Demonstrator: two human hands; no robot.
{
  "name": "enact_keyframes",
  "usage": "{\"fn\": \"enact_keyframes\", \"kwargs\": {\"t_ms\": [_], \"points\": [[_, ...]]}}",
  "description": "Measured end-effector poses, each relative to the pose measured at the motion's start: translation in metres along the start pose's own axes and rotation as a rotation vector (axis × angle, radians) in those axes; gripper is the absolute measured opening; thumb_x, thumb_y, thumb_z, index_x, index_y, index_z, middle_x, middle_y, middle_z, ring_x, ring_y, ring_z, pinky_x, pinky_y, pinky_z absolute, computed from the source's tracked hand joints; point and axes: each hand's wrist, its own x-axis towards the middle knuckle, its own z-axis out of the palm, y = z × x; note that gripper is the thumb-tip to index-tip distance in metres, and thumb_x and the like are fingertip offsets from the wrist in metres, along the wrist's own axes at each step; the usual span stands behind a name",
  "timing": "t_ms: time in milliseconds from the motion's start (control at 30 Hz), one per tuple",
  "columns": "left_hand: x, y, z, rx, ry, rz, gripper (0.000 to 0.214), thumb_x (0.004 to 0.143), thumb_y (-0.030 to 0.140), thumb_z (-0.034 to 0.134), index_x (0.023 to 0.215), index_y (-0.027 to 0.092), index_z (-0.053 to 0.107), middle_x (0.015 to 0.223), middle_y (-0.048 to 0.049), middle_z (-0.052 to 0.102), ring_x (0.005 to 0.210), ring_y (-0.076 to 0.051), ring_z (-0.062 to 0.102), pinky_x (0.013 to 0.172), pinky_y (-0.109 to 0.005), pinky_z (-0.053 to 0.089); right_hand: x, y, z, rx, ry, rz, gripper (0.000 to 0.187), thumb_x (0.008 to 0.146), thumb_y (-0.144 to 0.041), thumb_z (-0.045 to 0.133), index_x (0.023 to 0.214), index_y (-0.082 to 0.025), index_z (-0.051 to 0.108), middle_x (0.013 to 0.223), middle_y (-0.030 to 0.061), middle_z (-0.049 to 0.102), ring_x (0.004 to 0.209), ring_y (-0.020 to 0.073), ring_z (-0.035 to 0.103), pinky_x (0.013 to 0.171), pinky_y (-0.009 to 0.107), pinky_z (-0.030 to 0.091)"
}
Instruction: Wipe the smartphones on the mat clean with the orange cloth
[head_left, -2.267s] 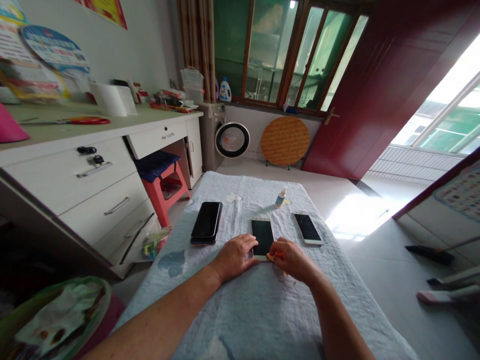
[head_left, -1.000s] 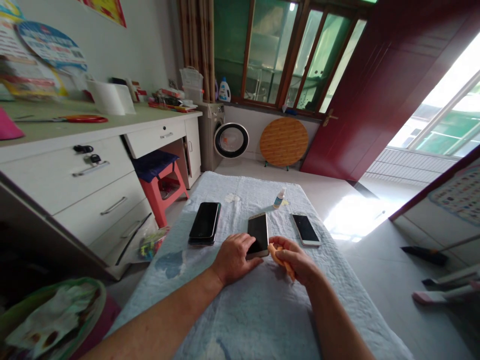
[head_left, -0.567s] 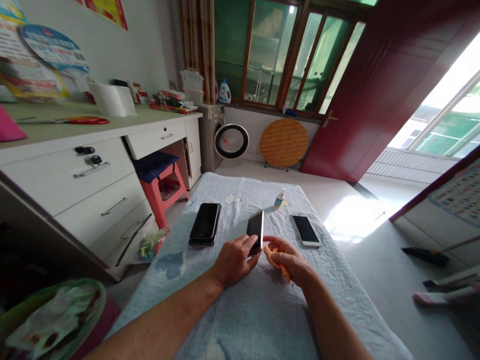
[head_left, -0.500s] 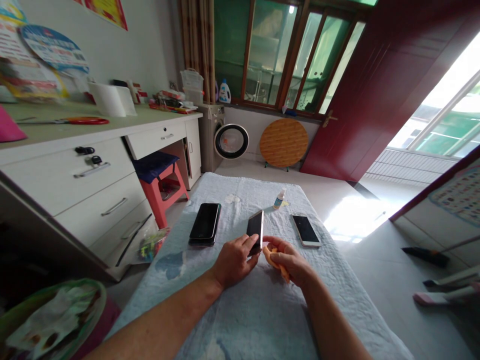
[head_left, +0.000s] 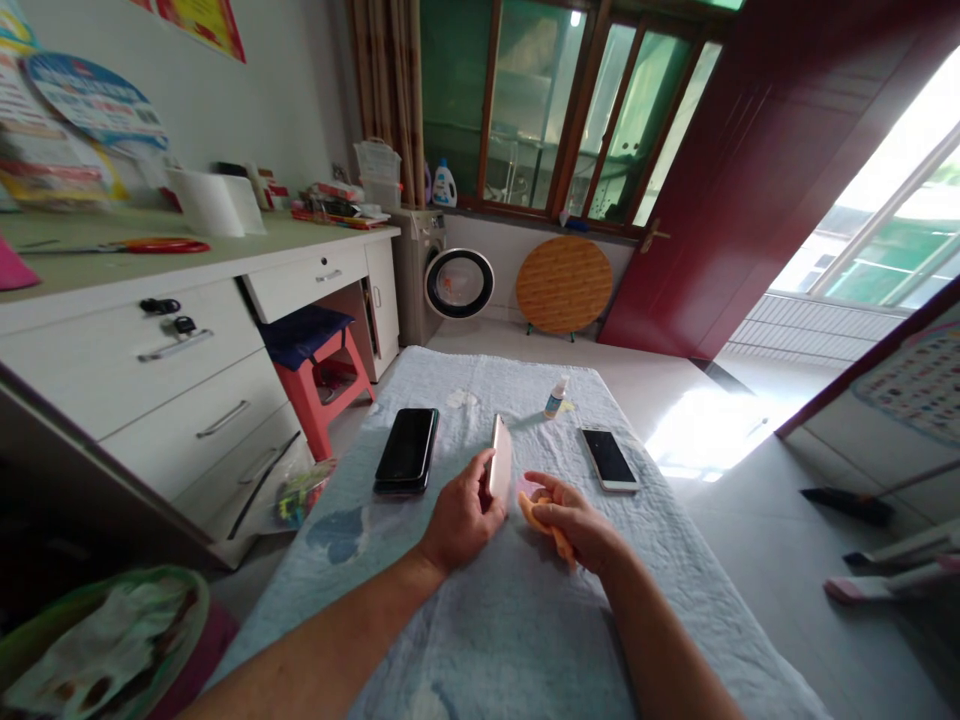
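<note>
My left hand (head_left: 459, 518) grips the near end of a gold-backed phone (head_left: 500, 462) and holds it on edge above the cloth, its pale back turned towards me. My right hand (head_left: 574, 525) is closed on a small orange cloth (head_left: 534, 514) just right of that phone. A black phone (head_left: 407, 459) lies flat to the left. A white-rimmed phone (head_left: 609, 458) lies flat to the right. A small spray bottle (head_left: 556, 396) stands further back on the cloth.
The phones rest on a light blue quilted cloth (head_left: 480, 610) covering a low table. A white desk with drawers (head_left: 187, 330) and a red stool (head_left: 319, 370) stand to the left. A green basin with rags (head_left: 97, 650) sits at bottom left.
My left hand lifted the middle phone from flat on the cloth and turned it over onto its edge, so its back now shows. My right hand pulled the orange cloth off the screen.
</note>
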Motion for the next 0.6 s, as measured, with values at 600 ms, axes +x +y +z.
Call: {"fn": "enact_keyframes", "kwargs": {"t_ms": [600], "points": [[0.004, -0.018, 0.001, -0.316, -0.219, -0.148, 0.061, 0.074, 0.017, 0.062, 0.131, 0.016, 0.040, 0.093, -0.0037, 0.066, 0.075, -0.017, 0.065, 0.067, -0.027, 0.050, -0.003, -0.006, 0.002, 0.009, 0.012, 0.021, 0.061, 0.061, -0.031, 0.074, 0.117, -0.018, 0.056, 0.077, -0.0026, 0.058, 0.058, 0.0083, 0.050, 0.049, 0.018, 0.034]]}}
